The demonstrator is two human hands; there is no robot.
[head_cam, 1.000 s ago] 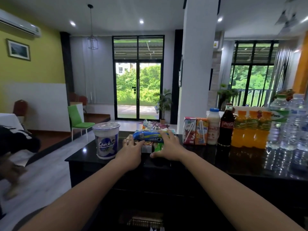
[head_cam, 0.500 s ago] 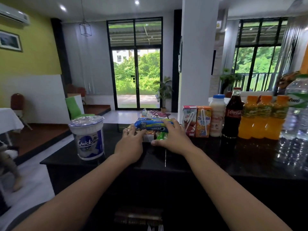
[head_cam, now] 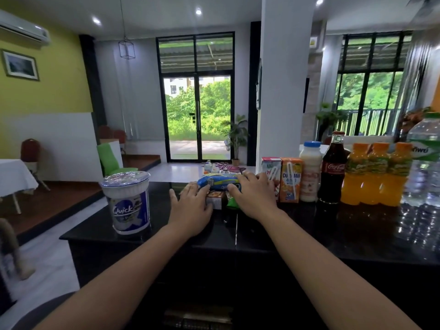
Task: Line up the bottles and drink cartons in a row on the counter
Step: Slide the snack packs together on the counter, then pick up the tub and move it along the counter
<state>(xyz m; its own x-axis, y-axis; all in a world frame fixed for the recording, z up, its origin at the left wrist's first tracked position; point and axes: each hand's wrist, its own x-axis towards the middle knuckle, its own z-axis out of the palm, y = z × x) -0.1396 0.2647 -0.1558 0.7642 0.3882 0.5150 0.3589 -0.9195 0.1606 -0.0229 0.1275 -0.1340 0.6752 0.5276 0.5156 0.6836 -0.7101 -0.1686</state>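
Observation:
On the black counter [head_cam: 309,225] a row stands at the back: a red-and-white carton [head_cam: 270,169], an orange Dutch Mill carton [head_cam: 290,179], a white milk bottle [head_cam: 310,171], a Coca-Cola bottle [head_cam: 333,167], three orange juice bottles [head_cam: 376,175] and a big water bottle [head_cam: 423,160]. Left of the row lies a small pile of snack packs topped by a blue Oreo pack [head_cam: 217,182]. My left hand [head_cam: 190,206] and my right hand [head_cam: 254,194] press against the pile from either side, fingers on the blue pack.
A Quick instant-noodle cup [head_cam: 127,201] stands near the counter's left end. A white pillar [head_cam: 283,79] rises behind the cartons. Beyond the counter are a green chair [head_cam: 109,158], a white-clothed table [head_cam: 14,175] and glass doors.
Both hands stay on the snack pile, which has shifted slightly right toward the cartons. The blue pack has rolled a little. The camera view has tilted.

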